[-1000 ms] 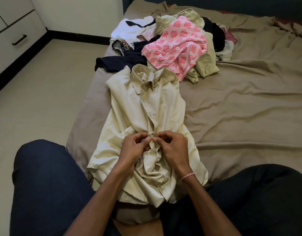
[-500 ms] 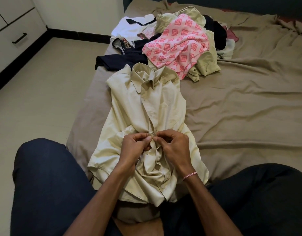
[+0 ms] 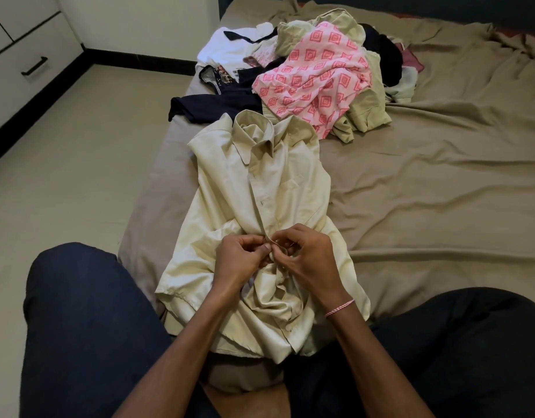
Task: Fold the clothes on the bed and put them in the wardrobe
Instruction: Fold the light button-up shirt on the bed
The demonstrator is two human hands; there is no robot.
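A cream collared shirt (image 3: 278, 188) lies face up on the bed (image 3: 426, 182), collar away from me, its lower half bunched near my lap. My left hand (image 3: 239, 257) and my right hand (image 3: 308, 254) meet at the shirt's front placket, about halfway down. Both pinch the placket edges between thumb and fingers, fingertips nearly touching. Beyond the collar sits a pile of unfolded clothes with a pink patterned garment (image 3: 317, 73) on top, a navy garment (image 3: 218, 101) and a white one (image 3: 230, 46) at its left.
My knees in dark trousers frame the shirt at the lower left (image 3: 88, 321) and lower right (image 3: 459, 351). White drawers with a black handle (image 3: 34, 66) stand at the far left across the tiled floor (image 3: 73, 164). The rumpled tan sheet stretches to the right.
My hands stay at the same spot on the placket, with small finger movements. The view has tilted slightly.
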